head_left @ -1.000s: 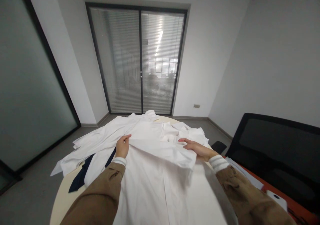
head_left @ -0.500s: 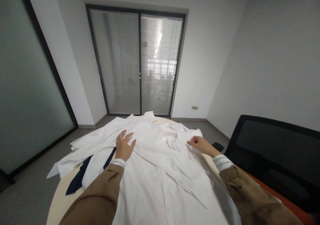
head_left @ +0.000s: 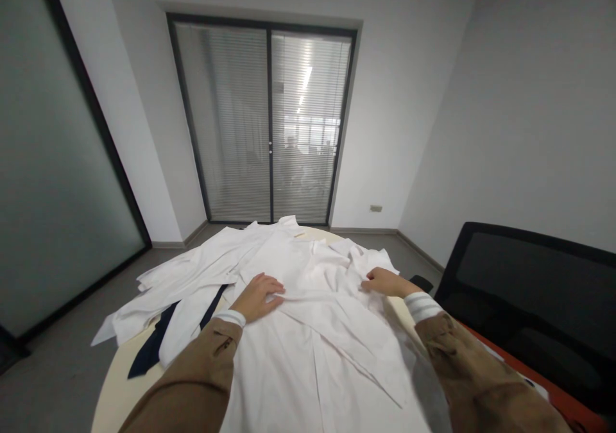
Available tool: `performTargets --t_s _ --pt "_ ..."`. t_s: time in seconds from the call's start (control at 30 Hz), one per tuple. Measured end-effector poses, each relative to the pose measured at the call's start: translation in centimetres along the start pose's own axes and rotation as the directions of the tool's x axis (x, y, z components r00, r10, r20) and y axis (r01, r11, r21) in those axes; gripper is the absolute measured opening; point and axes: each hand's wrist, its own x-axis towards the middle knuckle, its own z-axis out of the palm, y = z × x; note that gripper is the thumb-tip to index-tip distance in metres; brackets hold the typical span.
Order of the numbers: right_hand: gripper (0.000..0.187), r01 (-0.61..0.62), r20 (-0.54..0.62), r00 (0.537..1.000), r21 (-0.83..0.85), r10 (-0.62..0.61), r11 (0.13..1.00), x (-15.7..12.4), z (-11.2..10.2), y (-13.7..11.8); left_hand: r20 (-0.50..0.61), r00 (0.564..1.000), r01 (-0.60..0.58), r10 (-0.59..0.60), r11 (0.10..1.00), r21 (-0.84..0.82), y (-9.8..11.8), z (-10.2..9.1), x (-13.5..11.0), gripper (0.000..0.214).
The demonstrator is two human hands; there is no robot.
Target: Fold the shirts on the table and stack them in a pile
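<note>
A white shirt (head_left: pixel 298 356) is spread over a round table, a sleeve (head_left: pixel 346 324) lying slantwise across its body. On the left part of the cloth rests my left hand (head_left: pixel 258 296), fingers stretched to the right and thumb a little apart from them. My right hand (head_left: pixel 385 281) is closed at the shirt's right edge, with fingertips pinching bunched white cloth. Around the upper part the fabric is crumpled. Both forearms are in brown sleeves with striped cuffs.
More white garments (head_left: pixel 192 266) lie at the left, overhanging the table (head_left: pixel 115 369), with dark blue cloth (head_left: pixel 154 346) among them. A black mesh chair (head_left: pixel 529 292) stands at the right, near an orange-red surface (head_left: pixel 572 401). Glass doors with blinds (head_left: pixel 269 125) are ahead.
My left hand has slid right across the cloth, and its spread fingers have come together. My right hand has dipped slightly at the shirt's edge, and the cloth there has shifted.
</note>
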Motion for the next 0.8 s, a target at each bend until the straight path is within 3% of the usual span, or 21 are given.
performTargets --t_s 0.07,0.13,0.2,0.27,0.3,0.4,0.43,0.5,0.67,0.73,0.8 --pt "0.026 -0.078 0.164 0.984 0.017 0.074 0.997 -0.5 -1.2 0.6 0.004 0.999 0.042 -0.042 0.999 -0.006 -0.3 0.3 0.0 0.038" --pt "0.028 -0.079 0.203 0.977 0.032 0.071 0.996 -0.7 -2.0 1.0 0.035 0.997 0.065 -0.064 0.998 -0.013 -0.5 0.6 0.0 0.039" --pt "0.037 -0.042 0.084 0.996 0.040 0.038 0.998 -0.5 -2.4 1.3 0.070 0.995 0.066 -0.065 0.998 -0.012 -0.6 0.8 0.1 0.041" --pt "0.049 -0.094 -0.096 0.991 0.038 0.097 0.995 0.1 -2.5 1.5 0.089 0.994 0.062 -0.062 0.998 0.001 -0.7 0.9 0.1 0.042" --pt "0.053 -0.163 -0.187 0.968 0.042 0.168 0.986 0.5 -2.4 1.8 0.094 0.994 0.062 -0.062 0.998 0.008 -0.7 0.9 0.1 0.042" --pt "0.065 -0.376 -0.383 0.843 0.083 0.378 0.923 1.7 -1.8 3.4 0.086 0.995 0.058 -0.059 0.998 0.012 -0.9 1.0 0.1 0.041" --pt "0.070 -0.418 -0.403 0.813 0.100 0.421 0.903 2.0 -1.5 4.3 0.080 0.995 0.056 -0.056 0.998 0.009 -1.0 1.1 0.1 0.041" --pt "0.073 -0.443 -0.386 0.802 0.129 0.456 0.887 2.5 -1.0 6.1 0.070 0.996 0.054 -0.054 0.999 0.005 -1.1 1.1 0.1 0.041" --pt "0.041 -0.328 -0.445 0.798 0.247 0.408 0.912 2.8 -0.3 9.7 0.074 0.995 0.068 -0.068 0.998 0.007 -1.0 1.1 0.1 0.041" --pt "0.035 -0.298 -0.509 0.754 0.299 0.416 0.907 2.7 -0.8 10.0 0.074 0.995 0.066 -0.066 0.998 0.005 -0.9 1.0 0.1 0.042" --pt "0.037 -0.259 -0.602 0.678 0.340 0.421 0.904 2.5 -1.6 9.7 0.072 0.995 0.065 -0.064 0.998 -0.003 -0.9 1.0 0.1 0.042"
